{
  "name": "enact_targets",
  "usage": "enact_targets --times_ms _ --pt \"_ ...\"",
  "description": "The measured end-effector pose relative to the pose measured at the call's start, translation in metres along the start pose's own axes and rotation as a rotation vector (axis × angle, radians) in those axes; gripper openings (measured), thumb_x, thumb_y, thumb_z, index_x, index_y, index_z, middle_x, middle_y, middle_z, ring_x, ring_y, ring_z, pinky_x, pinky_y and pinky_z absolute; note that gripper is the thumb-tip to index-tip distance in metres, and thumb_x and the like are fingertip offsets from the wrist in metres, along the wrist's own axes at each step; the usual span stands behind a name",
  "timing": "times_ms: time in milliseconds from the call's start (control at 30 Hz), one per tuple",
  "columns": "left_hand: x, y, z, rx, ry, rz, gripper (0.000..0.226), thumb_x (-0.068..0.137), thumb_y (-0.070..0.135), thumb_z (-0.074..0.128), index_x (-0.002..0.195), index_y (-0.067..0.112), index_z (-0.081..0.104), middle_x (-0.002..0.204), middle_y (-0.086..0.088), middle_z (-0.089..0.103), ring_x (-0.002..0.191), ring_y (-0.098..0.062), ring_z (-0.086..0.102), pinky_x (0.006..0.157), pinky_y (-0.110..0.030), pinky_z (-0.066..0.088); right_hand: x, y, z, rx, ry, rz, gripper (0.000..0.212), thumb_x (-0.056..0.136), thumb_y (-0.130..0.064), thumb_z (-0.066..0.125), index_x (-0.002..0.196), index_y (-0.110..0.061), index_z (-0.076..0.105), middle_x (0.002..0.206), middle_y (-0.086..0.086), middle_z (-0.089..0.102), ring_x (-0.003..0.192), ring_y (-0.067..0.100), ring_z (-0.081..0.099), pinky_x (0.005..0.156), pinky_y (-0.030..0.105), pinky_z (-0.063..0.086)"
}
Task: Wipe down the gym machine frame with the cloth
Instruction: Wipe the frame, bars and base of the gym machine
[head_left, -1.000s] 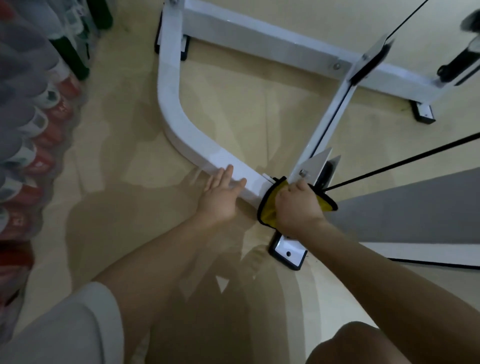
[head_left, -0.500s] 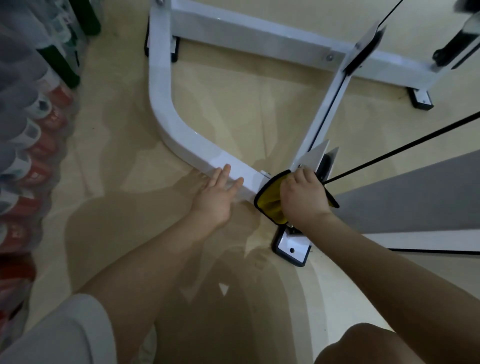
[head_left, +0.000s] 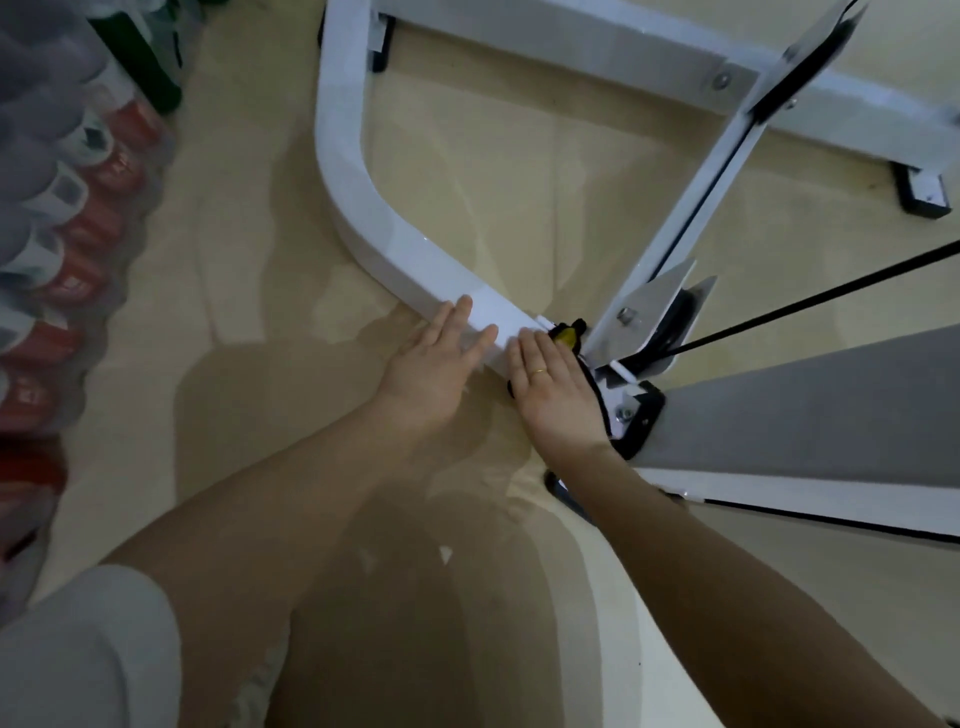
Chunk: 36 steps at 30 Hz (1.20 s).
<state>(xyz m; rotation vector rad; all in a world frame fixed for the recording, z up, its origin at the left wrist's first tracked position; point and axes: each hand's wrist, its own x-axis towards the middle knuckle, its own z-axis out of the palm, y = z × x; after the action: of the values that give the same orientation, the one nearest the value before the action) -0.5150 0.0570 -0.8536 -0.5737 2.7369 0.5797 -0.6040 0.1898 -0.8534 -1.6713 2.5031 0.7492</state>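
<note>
Underfoot, pale floor (head_left: 467, 171), with packs of red-labelled bottles (head_left: 67, 218) stacked along the left edge. Across it, white machine frame (head_left: 358, 208): curved base tube bending toward a joint, slanted bar (head_left: 691, 192) rising from a bolted bracket (head_left: 649, 306), black cable (head_left: 810, 301) running off right, black foot pad (head_left: 639, 415) below the joint. Grey panel (head_left: 810, 395) to the right.

Left hand (head_left: 431, 364) flat on the near end of the curved tube, fingers straight, holding nothing, much as a second ago: bracing.

Right hand (head_left: 556, 384) changed most. Half a second back, curled over a bunched cloth at the joint; now flattened, fingers stretched out and close together, ring visible, palm pressing down. Cloth (head_left: 569, 332) almost wholly hidden beneath that hand, only a yellow scrap with black trim showing past the fingertips, against the foot of the bracket, plus a dark edge along the hand's right side. Spread under the palm rather than pinched.

Probable meaning: scrubbing of the joint giving way to a flat sweeping stroke, likely along the tube toward the left hand. Most of the frame, including the far crossbar (head_left: 597, 57), seemingly not yet reached.
</note>
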Motion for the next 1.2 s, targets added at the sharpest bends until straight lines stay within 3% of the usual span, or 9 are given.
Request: enact_targets --times_ms 133,400,500,600,800,900,1033,1133,1200 --pt "-0.001 0.006 -0.003 -0.007 -0.02 -0.06 0.07 0.092 0.005 0.033 0.148 0.032 0.001 0.156 -0.003 -0.018 0.145 -0.021 -0.007 0.111 -0.034 0.02 -0.025 0.016 0.016 0.079 0.145 -0.032 0.051 0.083 0.002 0.03 0.131 0.004 0.049 0.136 0.018 0.05 0.126 0.03 0.048 0.106 0.042 0.032" --pt "-0.052 0.023 0.005 -0.18 0.054 -0.08 0.07 0.089 0.016 0.046 0.149 0.024 0.01 0.157 -0.004 -0.007 0.145 -0.019 -0.006 0.114 -0.031 0.003 -0.055 0.019 -0.001 0.138 0.004 0.009 0.046 0.078 0.008 0.042 0.12 0.004 0.058 0.128 0.022 0.056 0.114 0.034 0.058 0.095 0.039 0.046" --pt "-0.079 0.031 0.011 -0.24 0.139 -0.112 0.061 0.09 0.008 0.043 0.147 0.017 0.023 0.157 -0.009 0.003 0.145 -0.024 0.0 0.115 -0.032 0.007 -0.069 0.028 -0.011 0.174 0.007 -0.164 0.046 0.084 0.008 0.048 0.13 0.0 0.048 0.136 0.018 0.045 0.123 0.035 0.043 0.101 0.039 0.037" --pt "-0.102 0.054 0.013 -0.324 0.254 -0.11 0.057 0.086 0.009 0.034 0.142 0.011 0.034 0.154 -0.014 0.014 0.144 -0.031 0.008 0.116 -0.037 0.011 -0.099 0.037 -0.024 0.28 0.196 -0.186 0.04 0.061 0.009 0.058 0.1 0.003 0.066 0.105 0.02 0.064 0.088 0.04 0.061 0.074 0.041 0.05" --pt "-0.14 0.107 -0.006 -0.372 0.243 -0.155 0.06 0.092 0.001 0.04 0.147 0.013 0.02 0.157 -0.008 0.002 0.145 -0.021 0.001 0.11 -0.018 0.004 -0.146 0.076 -0.038 -0.048 0.516 -0.288 0.032 0.074 -0.002 0.039 0.083 -0.004 0.07 0.089 0.011 0.066 0.09 0.031 0.042 0.072 0.035 0.029" --pt "-0.154 0.128 -0.021 -0.365 0.281 -0.115 0.06 0.092 0.002 0.04 0.147 0.015 0.021 0.157 -0.005 0.004 0.145 -0.017 0.002 0.108 -0.014 0.003 -0.159 0.093 -0.042 -0.347 0.345 -0.328 0.032 0.073 -0.009 0.043 0.081 -0.01 0.074 0.09 0.006 0.068 0.097 0.03 0.041 0.074 0.034 0.027" --pt "-0.166 0.141 -0.042 -0.311 0.229 -0.048 0.061 0.091 0.004 0.041 0.147 0.018 0.02 0.157 -0.005 0.006 0.144 -0.016 0.006 0.107 -0.013 0.006 -0.165 0.114 -0.069 -0.584 0.209 -0.307 0.032 0.078 -0.033 0.055 0.102 -0.022 0.073 0.118 0.0 0.065 0.123 0.027 0.05 0.109 0.044 0.017" --pt "-0.162 0.14 -0.035 -0.333 0.211 -0.059 0.061 0.091 0.005 0.042 0.147 0.019 0.022 0.157 -0.002 0.009 0.144 -0.015 0.011 0.11 -0.018 0.012 -0.157 0.113 -0.076 -0.585 0.275 -0.189 0.023 0.07 -0.023 0.057 0.081 -0.014 0.075 0.087 0.008 0.069 0.095 0.03 0.061 0.108 0.043 0.026" --pt "-0.154 0.135 -0.02 -0.365 0.178 -0.078 0.06 0.092 0.006 0.042 0.147 0.019 0.021 0.157 0.001 0.007 0.143 -0.013 0.012 0.111 -0.02 0.014 -0.159 0.103 -0.065 -0.68 0.217 -0.209 0.038 0.083 -0.022 0.044 0.109 -0.004 0.066 0.107 0.016 0.062 0.106 0.032 0.053 0.109 0.047 0.019"
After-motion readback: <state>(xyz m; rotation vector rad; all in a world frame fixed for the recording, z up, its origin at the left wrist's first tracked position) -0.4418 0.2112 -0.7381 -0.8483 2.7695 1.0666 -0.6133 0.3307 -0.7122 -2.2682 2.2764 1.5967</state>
